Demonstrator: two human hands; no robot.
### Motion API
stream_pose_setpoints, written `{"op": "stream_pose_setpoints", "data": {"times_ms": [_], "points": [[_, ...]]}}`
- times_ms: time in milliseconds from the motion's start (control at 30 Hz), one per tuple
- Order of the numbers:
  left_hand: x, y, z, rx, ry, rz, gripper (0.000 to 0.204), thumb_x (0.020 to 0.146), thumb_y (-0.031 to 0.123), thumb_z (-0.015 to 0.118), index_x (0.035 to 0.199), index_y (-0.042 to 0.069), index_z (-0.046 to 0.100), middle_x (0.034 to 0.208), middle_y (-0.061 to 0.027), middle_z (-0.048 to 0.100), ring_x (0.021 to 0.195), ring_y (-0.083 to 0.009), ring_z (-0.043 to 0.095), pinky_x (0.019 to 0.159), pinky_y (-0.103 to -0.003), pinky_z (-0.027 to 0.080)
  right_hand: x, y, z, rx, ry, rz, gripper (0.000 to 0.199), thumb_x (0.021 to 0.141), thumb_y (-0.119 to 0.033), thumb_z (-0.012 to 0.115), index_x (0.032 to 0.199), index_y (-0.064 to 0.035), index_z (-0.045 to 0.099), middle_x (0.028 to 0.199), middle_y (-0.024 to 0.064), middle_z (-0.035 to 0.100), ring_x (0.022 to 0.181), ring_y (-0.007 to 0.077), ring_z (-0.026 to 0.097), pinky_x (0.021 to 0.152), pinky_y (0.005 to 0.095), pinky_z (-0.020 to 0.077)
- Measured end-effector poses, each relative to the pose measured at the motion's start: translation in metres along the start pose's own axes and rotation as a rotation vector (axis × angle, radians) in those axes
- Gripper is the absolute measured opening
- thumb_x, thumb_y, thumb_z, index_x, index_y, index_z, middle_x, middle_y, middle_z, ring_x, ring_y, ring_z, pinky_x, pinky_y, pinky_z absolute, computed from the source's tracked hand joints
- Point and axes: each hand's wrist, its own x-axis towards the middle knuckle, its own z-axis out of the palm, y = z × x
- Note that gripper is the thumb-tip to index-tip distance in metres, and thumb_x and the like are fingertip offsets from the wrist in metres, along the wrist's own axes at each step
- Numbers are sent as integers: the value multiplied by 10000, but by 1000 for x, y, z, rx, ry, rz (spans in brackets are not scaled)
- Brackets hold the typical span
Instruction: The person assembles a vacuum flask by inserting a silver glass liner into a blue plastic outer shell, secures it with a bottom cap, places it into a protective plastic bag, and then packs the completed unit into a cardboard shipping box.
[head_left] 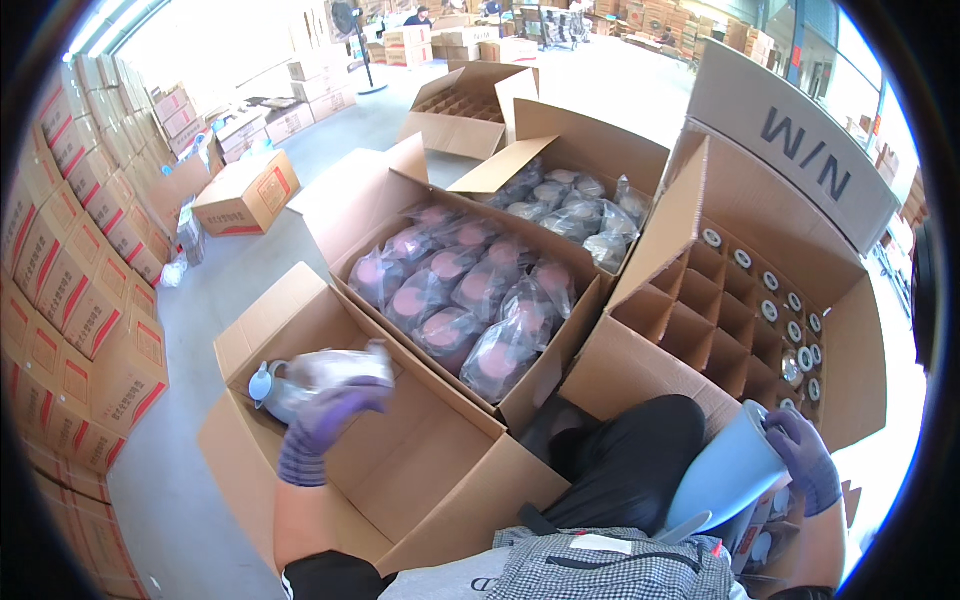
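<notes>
My left hand (335,412), in a purple knit glove, is closed on a whitish, crumpled plastic bag (338,368) above an open carton (420,440). Motion smears both the bag and the fingers. Close beside them, a light blue jug (268,388) stands at that carton's left corner, partly covered. At the lower right my gloved right hand (805,455) grips one end of a larger light blue jug body (725,470). This body lies tilted against my right leg, and a handle-like piece sticks out at its lower end.
Ahead, an open carton holds several bagged pinkish-topped items (445,265); another behind it has bagged pale-topped ones (565,200). A divided carton (735,320) at right contains several silvery cylinders with ringed ends. Stacked cartons (80,290) line the left side. A carton (245,195) sits on the floor.
</notes>
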Motion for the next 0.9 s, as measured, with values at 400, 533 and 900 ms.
{"op": "stream_pose_setpoints", "data": {"times_ms": [400,533,900], "points": [[277,353,424,-1183,-896,301,551,1101,442,440,1484,48,484,1427,-180,585,1271,-362,604,1121,-600,462,63,-32,0,808,-11,-594,788,850,-302,844,1476,25,494,1449,154,557,1380,264,501,1187,396,360],[355,352,501,-1364,-967,35,470,1075,413,493,1254,5,642,1141,-140,716,1137,-327,633,1119,-515,447,87,20,-59,982,171,-628,212,956,-184,696,1073,-9,726,1081,33,706,1098,154,645,1039,307,464],[464,313,556,-899,-647,50,505,1105,405,421,1533,135,414,1603,-84,434,1319,-339,519,1111,-517,438,166,133,-20,-560,821,-740,918,694,-281,912,1511,-157,511,1597,164,422,1472,400,396,1218,561,322]]}}
